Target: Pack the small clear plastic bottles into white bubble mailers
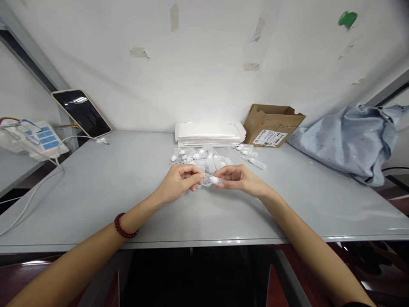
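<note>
Presently, right hand grips a white-tipped tube at near edge of loose pile; left hand pinches, seemingly, its thin cord — slack loop could snag the pile, or a hard tug slip the tube free.

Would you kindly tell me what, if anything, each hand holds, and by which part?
The right hand pinches a white-capped translucent plastic tube by its body; whether the left hand grips anything is unclear.
</note>
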### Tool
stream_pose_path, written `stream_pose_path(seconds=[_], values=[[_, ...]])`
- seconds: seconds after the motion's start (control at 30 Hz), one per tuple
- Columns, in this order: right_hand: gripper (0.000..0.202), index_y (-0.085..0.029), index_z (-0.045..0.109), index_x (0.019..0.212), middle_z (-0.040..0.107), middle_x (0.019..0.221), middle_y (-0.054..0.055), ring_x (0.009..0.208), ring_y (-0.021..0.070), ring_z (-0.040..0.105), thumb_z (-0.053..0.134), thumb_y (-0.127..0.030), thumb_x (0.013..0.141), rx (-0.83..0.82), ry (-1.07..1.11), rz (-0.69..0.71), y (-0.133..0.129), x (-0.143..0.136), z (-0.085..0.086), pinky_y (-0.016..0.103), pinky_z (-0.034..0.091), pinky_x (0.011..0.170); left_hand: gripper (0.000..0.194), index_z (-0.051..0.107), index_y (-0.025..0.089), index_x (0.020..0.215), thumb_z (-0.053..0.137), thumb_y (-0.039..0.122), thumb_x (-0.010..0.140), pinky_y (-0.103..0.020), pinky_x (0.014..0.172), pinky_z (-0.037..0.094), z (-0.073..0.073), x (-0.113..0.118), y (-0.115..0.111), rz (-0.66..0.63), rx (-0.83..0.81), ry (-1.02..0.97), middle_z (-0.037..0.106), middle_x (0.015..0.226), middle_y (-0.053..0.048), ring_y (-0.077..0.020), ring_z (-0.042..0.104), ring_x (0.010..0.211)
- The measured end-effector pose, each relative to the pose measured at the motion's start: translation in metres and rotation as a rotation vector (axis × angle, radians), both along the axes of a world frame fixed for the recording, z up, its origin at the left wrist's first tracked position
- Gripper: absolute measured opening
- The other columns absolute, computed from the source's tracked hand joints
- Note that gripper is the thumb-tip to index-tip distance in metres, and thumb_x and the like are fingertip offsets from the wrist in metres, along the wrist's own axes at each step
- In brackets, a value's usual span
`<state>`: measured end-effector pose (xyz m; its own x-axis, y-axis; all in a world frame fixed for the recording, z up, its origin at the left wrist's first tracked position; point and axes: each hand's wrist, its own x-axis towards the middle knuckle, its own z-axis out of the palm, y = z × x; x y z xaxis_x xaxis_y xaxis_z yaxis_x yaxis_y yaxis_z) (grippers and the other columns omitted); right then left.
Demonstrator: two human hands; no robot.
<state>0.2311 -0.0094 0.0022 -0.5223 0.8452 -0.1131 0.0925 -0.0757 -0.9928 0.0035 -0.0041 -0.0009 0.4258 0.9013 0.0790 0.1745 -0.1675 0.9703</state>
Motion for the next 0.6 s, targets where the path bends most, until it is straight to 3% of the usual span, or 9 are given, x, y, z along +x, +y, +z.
stream_pose_path(seconds=[0.6], values=[[0.026, -0.017, 0.068, 0.094, 0.074, 0.075, 0.002, 0.073, 0.0152, 0.069, 0.077, -0.028, 0.072, -0.006, -0.03, 0.018, -0.0018, 0.0001, 0.0012, 0.032, 0.053, 0.078, 0.018, 0.067, 0.016, 0.068, 0.063, 0.029, 0.08, -0.021, 0.05, 0.043, -0.0038, -0.0009, 0.0016, 0.018, 0.006, 0.037, 0.063, 0.061, 0.0, -0.009, 0.053, 0.05]])
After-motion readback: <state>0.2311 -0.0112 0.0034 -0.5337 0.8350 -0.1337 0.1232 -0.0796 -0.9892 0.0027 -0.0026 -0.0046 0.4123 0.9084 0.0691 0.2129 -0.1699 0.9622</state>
